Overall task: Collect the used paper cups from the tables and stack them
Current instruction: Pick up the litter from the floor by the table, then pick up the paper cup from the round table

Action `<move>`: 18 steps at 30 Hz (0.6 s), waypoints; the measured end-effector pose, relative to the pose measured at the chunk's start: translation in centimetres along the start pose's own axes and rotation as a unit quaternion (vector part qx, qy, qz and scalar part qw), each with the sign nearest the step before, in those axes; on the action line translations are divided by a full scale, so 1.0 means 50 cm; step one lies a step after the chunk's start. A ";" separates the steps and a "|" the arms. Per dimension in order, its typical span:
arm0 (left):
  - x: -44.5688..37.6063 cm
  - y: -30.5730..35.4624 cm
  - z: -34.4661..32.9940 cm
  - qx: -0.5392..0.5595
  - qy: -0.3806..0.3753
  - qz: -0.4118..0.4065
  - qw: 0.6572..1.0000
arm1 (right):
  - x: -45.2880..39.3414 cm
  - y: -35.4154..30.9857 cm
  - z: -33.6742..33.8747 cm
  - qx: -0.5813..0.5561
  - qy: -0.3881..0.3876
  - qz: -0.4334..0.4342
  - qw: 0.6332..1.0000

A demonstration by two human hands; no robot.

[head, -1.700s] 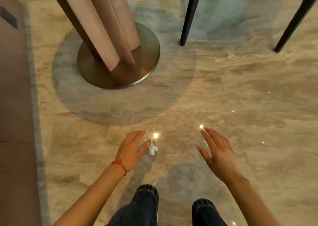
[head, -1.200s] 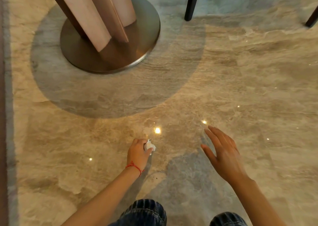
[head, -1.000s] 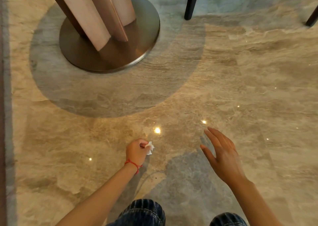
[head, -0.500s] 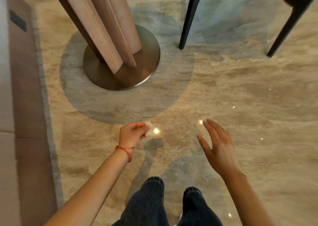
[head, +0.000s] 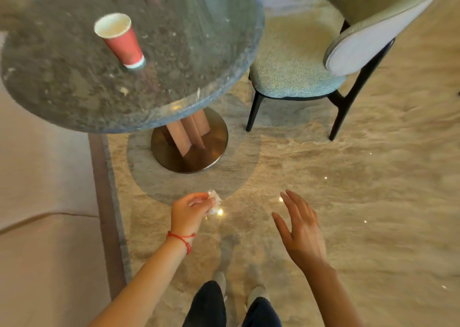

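Left hand [head: 190, 212] pinches crumpled paper [head: 214, 201]; right hand [head: 300, 234] splayed.

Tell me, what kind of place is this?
Probably a café or lounge: a round stone table with a used paper cup, a cushioned chair and a shiny marble floor.
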State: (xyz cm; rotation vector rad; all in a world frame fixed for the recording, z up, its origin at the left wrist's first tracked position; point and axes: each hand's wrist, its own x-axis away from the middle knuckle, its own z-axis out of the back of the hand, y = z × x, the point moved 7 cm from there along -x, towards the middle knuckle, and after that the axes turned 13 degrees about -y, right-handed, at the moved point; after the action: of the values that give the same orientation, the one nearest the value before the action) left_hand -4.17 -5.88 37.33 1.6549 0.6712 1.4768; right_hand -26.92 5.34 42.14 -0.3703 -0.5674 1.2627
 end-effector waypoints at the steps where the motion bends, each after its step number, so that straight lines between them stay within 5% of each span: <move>1: 0.025 0.033 0.000 -0.003 0.001 -0.006 1.000 | 0.009 -0.022 0.030 -0.001 0.005 0.000 1.000; 10: 0.181 0.254 -0.007 -0.038 0.003 -0.087 0.995 | 0.061 -0.168 0.228 0.011 0.043 0.031 0.999; 18: 0.249 0.308 0.044 0.006 0.059 -0.119 0.991 | 0.054 -0.245 0.292 0.031 0.039 0.079 0.996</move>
State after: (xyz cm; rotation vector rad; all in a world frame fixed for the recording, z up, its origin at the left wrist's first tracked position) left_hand -1.68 -4.51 57.06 1.4484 0.9104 1.4073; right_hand -25.36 3.94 61.30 -0.4165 -0.4384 1.4082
